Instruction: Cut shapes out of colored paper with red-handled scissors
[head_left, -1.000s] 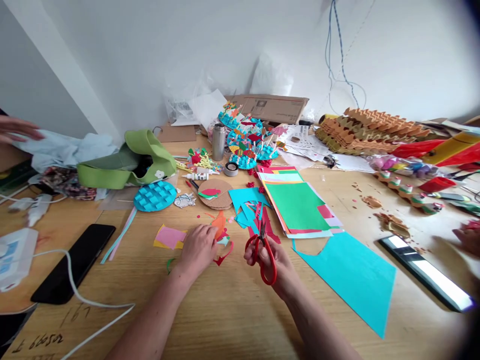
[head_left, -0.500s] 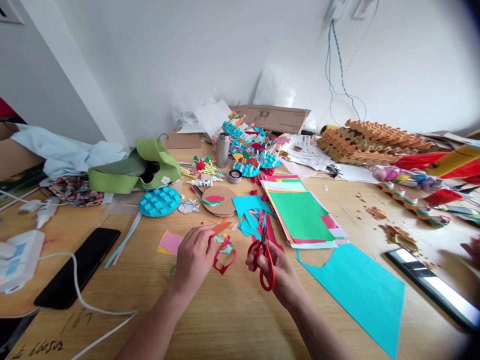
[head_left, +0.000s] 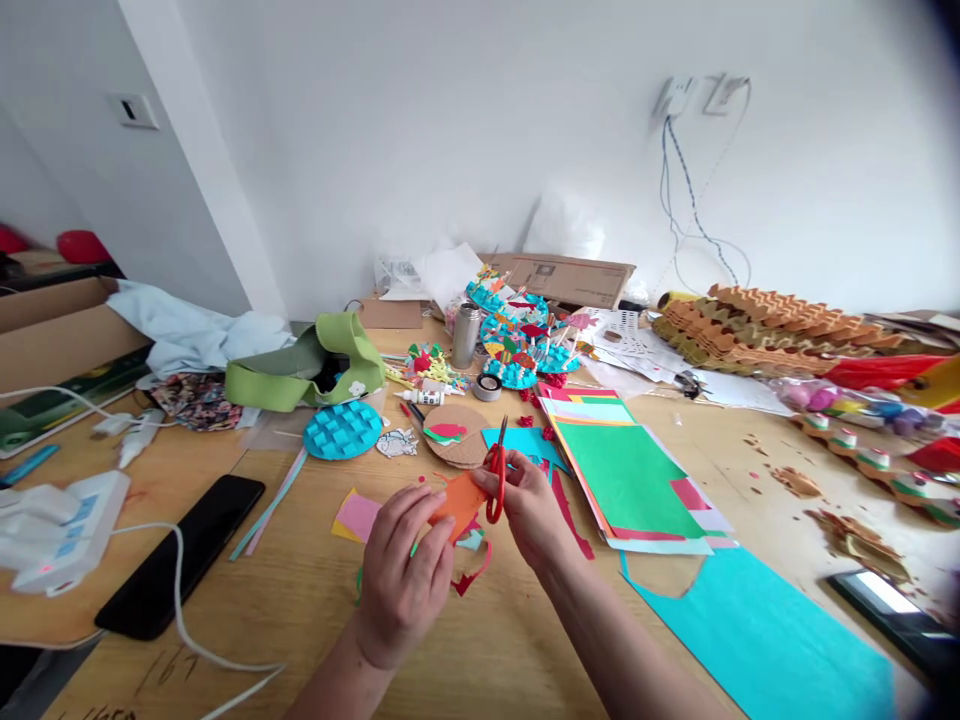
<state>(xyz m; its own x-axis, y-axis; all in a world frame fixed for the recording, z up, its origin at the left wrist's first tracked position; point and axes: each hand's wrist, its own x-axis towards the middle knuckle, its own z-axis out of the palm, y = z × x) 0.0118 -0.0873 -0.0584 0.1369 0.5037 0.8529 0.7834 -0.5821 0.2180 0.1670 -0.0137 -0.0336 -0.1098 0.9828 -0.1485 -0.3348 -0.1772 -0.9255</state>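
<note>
My left hand (head_left: 405,575) is lifted over the wooden table (head_left: 517,660) and pinches a small orange paper piece (head_left: 459,503). My right hand (head_left: 531,508) grips red-handled scissors (head_left: 496,478), blades pointing up and away, right beside the orange piece. Under both hands lie red and teal paper scraps (head_left: 471,575). A pink and yellow paper square (head_left: 355,516) sits just left of my left hand.
A stack of coloured sheets (head_left: 630,475) topped with green lies to the right, with a large teal sheet (head_left: 765,640) nearer. A black phone (head_left: 184,552), white device with cable (head_left: 52,525), green bag (head_left: 307,365), blue woven disc (head_left: 343,429), cardboard circle (head_left: 456,435) and metal bottle (head_left: 465,335) surround.
My left hand picked the orange piece off the table and raised it. My right hand brought the scissors left and up to it. The camera tilted upward.
</note>
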